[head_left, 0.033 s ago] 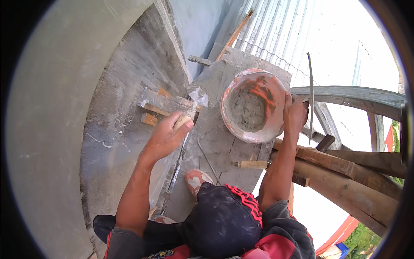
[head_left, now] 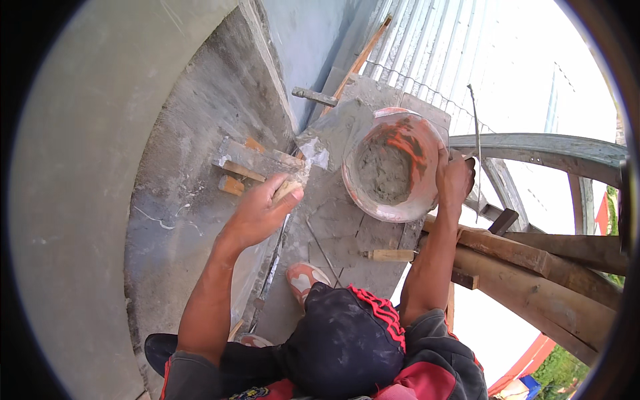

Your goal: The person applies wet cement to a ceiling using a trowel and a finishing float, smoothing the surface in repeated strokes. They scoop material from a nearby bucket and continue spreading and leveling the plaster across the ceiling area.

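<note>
My left hand [head_left: 255, 212] is closed round the pale wooden handle of a trowel [head_left: 289, 189]. Its grey, mortar-smeared blade points away toward the upper right and blends with the grey surface behind. At the right rim of a round bucket [head_left: 348, 179], my right hand [head_left: 455, 179] grips a plastering trowel [head_left: 474, 127], whose thin flat blade shows edge-on. Grey mortar [head_left: 385, 173] lies in the bucket, and its inner wall shows orange streaks. Another wooden-handled tool [head_left: 392, 255] lies just left of my right forearm.
Left of me is a rough grey wall [head_left: 180, 133] with a wood-handled float [head_left: 250, 160] against it. Timber beams [head_left: 533, 280] and a curved metal bar [head_left: 553, 145] stand at the right. Corrugated sheet [head_left: 427, 47] lies beyond. A thin rod [head_left: 322, 250] lies near my shoe [head_left: 303, 280].
My left hand and its trowel have shifted slightly right, uncovering more of a short grey bar. The blade in my right hand has turned slightly and looks thinner.
</note>
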Demonstrator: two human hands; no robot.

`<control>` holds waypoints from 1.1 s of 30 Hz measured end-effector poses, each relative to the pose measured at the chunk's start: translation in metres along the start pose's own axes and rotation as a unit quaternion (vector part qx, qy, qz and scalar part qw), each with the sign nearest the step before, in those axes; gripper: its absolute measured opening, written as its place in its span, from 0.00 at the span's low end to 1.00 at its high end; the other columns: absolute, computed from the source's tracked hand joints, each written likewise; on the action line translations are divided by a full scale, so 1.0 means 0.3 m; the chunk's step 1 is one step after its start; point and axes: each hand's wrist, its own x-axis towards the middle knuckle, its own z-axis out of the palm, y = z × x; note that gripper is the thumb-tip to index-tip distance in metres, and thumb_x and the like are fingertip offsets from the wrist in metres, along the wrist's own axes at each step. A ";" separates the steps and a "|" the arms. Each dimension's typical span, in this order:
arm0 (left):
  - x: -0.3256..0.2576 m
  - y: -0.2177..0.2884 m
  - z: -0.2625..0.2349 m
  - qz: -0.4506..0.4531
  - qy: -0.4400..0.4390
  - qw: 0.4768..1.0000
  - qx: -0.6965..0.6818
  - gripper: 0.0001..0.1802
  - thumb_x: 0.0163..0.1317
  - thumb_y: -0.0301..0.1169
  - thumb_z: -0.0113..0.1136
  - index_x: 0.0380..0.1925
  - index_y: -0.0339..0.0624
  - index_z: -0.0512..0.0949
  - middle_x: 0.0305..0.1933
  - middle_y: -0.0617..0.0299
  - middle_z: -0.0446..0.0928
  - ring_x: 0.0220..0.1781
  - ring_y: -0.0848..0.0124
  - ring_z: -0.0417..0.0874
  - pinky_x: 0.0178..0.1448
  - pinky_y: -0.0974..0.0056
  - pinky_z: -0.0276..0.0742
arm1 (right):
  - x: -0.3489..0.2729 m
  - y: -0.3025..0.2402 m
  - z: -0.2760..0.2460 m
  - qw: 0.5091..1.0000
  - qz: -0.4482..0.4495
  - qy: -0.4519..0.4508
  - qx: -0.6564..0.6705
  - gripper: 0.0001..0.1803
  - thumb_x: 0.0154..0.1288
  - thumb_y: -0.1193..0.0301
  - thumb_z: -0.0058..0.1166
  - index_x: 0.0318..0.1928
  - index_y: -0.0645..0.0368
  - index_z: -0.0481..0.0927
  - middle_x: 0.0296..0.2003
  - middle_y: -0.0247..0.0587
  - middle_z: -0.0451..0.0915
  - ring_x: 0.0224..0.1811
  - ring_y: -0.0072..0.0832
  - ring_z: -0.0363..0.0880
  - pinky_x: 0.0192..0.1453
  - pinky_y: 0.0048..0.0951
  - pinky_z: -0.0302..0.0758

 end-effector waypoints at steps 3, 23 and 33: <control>0.018 0.062 0.030 0.053 -0.033 0.996 0.065 0.32 0.78 0.48 0.62 0.68 0.33 0.74 0.42 0.55 0.84 0.38 0.64 0.86 0.43 0.57 0.80 | 0.005 0.023 0.044 0.996 0.025 -0.061 0.056 0.37 0.78 0.37 0.51 0.50 0.63 0.88 0.42 0.69 0.87 0.50 0.64 0.86 0.58 0.58 0.78; 0.168 0.052 0.337 0.031 -0.117 0.979 0.165 0.25 0.77 0.39 0.56 0.58 0.23 0.77 0.48 0.24 0.83 0.57 0.27 0.83 0.62 0.36 0.77 | -0.249 -0.250 -0.078 0.937 -0.105 -0.026 0.332 0.27 0.76 0.50 0.66 0.39 0.67 0.84 0.24 0.46 0.75 0.28 0.29 0.68 0.37 0.37 0.70; 0.007 -0.023 0.126 -0.040 -0.161 0.983 -0.078 0.32 0.79 0.45 0.59 0.72 0.32 0.74 0.33 0.60 0.79 0.29 0.71 0.81 0.35 0.63 0.78 | -0.148 -0.156 -0.026 0.931 -0.009 0.017 0.366 0.30 0.82 0.46 0.54 0.50 0.66 0.87 0.45 0.60 0.87 0.50 0.45 0.84 0.60 0.44 0.76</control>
